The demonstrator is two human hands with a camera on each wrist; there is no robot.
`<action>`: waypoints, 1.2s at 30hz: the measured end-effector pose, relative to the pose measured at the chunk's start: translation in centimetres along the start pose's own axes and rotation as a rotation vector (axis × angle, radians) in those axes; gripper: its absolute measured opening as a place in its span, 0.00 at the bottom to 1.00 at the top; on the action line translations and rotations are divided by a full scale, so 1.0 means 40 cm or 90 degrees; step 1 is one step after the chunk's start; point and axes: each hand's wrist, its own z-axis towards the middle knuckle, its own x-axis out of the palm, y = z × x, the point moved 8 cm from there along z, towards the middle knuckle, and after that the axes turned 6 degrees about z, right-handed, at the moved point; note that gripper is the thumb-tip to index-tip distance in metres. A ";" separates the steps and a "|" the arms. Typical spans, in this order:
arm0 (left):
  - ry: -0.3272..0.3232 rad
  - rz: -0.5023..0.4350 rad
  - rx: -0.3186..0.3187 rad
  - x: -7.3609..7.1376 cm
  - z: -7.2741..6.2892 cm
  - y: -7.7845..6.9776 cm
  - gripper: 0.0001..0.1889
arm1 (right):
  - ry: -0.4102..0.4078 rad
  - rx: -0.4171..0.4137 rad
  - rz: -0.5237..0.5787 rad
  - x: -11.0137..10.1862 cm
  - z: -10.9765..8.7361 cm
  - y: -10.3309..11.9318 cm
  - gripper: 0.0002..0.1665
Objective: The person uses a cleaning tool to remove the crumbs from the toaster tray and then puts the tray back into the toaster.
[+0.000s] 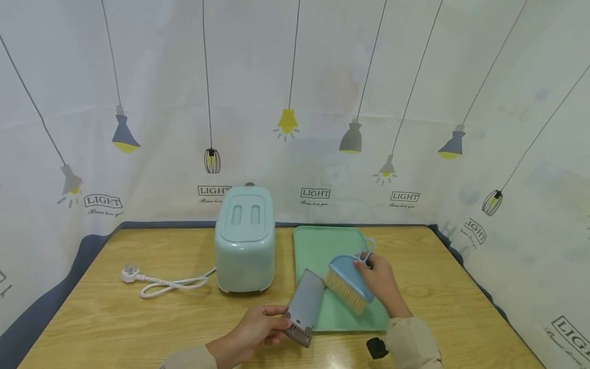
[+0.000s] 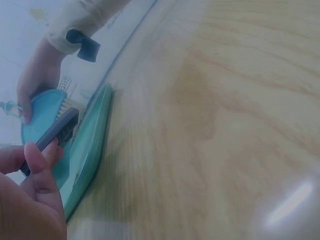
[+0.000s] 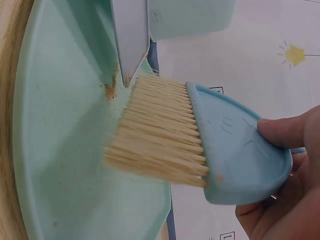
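Left grip pinches near end of gray crumb tray, lower center of head frame. Right grip holds blue brush at handle end, lower right of center, above green tray. Gray piece probably light, stiff, slick; hold by end. Brush likely light, bristles flexible; hold handle.

The head view faces forward and down; both nearer wrist views share brush and tray.
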 end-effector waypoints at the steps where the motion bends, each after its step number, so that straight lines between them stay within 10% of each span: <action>1: 0.001 -0.001 0.001 0.001 0.001 -0.001 0.25 | -0.002 0.006 0.008 -0.002 -0.001 -0.003 0.10; 36: 0.017 -0.015 0.026 0.042 0.018 -0.011 0.30 | 0.090 0.119 0.258 0.086 -0.108 0.015 0.10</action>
